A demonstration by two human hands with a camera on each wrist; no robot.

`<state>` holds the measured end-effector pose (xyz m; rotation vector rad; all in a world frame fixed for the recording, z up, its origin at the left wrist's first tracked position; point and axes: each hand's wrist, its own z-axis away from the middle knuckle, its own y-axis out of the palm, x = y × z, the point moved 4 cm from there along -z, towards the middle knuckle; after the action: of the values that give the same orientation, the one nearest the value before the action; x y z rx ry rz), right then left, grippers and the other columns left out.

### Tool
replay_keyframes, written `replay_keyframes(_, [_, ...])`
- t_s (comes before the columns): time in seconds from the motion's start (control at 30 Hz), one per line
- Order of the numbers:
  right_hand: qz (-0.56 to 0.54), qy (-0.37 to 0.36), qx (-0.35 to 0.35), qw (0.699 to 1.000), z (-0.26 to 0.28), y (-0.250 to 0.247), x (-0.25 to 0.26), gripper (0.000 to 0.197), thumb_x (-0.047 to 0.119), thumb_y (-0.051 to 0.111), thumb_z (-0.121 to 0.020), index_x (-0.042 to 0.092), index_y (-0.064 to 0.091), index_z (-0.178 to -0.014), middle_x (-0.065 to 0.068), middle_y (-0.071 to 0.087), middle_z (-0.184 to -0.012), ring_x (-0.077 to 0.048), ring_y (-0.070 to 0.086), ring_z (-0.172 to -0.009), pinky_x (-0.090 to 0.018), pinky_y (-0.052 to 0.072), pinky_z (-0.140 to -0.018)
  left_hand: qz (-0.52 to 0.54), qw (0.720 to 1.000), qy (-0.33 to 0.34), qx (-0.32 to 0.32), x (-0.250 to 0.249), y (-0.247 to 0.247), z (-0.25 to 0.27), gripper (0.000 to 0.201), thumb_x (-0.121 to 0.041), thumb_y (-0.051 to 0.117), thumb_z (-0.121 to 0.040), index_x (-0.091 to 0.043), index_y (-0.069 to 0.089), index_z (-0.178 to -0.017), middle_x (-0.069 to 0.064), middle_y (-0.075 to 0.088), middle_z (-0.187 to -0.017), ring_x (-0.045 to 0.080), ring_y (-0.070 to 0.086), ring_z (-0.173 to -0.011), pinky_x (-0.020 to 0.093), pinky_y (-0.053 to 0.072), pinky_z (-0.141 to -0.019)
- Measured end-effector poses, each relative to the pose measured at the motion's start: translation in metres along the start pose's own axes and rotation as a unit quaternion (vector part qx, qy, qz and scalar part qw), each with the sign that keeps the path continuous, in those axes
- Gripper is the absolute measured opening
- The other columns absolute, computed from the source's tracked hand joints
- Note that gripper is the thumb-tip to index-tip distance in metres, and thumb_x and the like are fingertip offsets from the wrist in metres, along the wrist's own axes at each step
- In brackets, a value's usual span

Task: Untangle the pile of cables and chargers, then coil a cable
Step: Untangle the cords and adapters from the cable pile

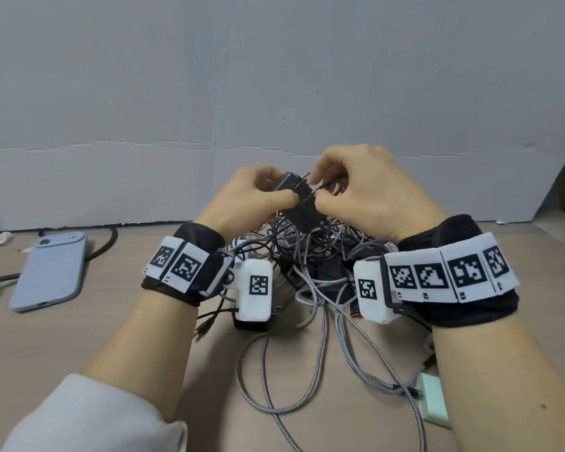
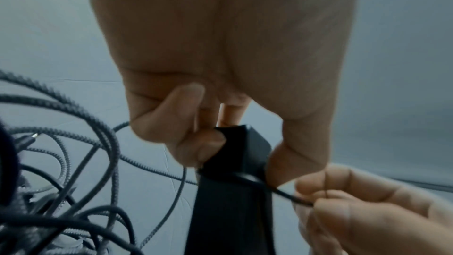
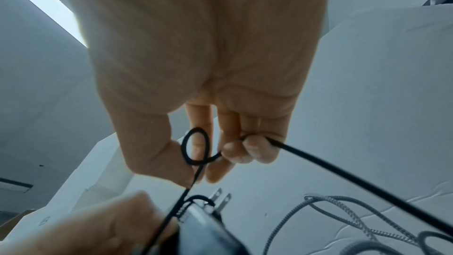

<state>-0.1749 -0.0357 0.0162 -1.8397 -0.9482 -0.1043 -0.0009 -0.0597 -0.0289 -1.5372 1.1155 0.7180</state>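
Hands, head view: left hand [image 1: 248, 197] and right hand [image 1: 366, 194] meet at centre frame, raised above the pile of cables [image 1: 313, 265] on the counter [image 1: 118, 324]. Left hand curls round a black charger [image 1: 299, 197]; right hand pinches a thin black cable [image 1: 320, 188] at the charger's top. Lifting the charger clear probably lets the strand be traced apart from the heap. Grey phone [image 1: 48, 270] at left; pale green block [image 1: 433, 399] at lower right.

Left wrist view: fingers [image 2: 186, 139] and thumb clamp the charger [image 2: 250, 148] at centre; the cable [image 2: 282, 191] runs off its edge to the right hand [image 2: 367, 210], lower right. Braided cables [image 2: 81, 119] hang lower left.

Right wrist view: right hand [image 3: 208, 84] has its curled fingertips [image 3: 252, 148] pinching the cable [image 3: 343, 179], which forms a small loop [image 3: 195, 146] before dropping to the charger [image 3: 203, 226], prongs [image 3: 221, 200] up, at bottom centre. The loop likely must be worked out first.
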Motion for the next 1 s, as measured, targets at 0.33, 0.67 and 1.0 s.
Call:
replay_keyframes(0.33, [-0.008, 0.0, -0.023, 1.0, -0.002, -0.008, -0.016, 0.012, 0.016, 0.067, -0.08, 0.022, 0.071, -0.089, 0.009, 0.07, -0.082, -0.002, 0.061, -0.071, -0.016, 0.048, -0.072, 0.027, 0.991, -0.041, 0.125, 0.003, 0.002, 0.009, 0.009, -0.028, 0.06, -0.073, -0.025, 0.069, -0.075, -0.005, 0.056, -0.069, 0.01, 0.046, -0.053, 0.023, 0.034, -0.051])
replay_keyframes(0.67, [0.042, 0.015, 0.045, 0.998, -0.008, 0.015, -0.026, 0.027, 0.025, 0.048, -0.102, 0.018, 0.067, -0.085, 0.003, 0.067, -0.074, -0.013, 0.057, -0.072, -0.033, 0.04, -0.065, 0.23, 0.957, -0.014, 0.177, -0.002, 0.004, 0.01, 0.057, -0.027, 0.061, -0.069, 0.016, 0.054, -0.108, 0.012, 0.057, -0.076, 0.018, 0.049, -0.054, 0.027, 0.041, -0.046])
replay_keyframes(1.0, [0.053, 0.002, 0.058, 0.997, -0.006, 0.035, -0.01, 0.029, 0.027, 0.038, -0.091, 0.018, 0.06, -0.107, -0.006, 0.065, -0.089, -0.027, 0.062, -0.078, -0.043, 0.055, -0.073, 0.428, 0.894, -0.004, 0.133, -0.02, 0.014, 0.007, 0.037, -0.023, 0.055, -0.089, 0.0, 0.065, -0.115, 0.011, 0.068, -0.09, 0.017, 0.057, -0.068, 0.031, 0.061, -0.071])
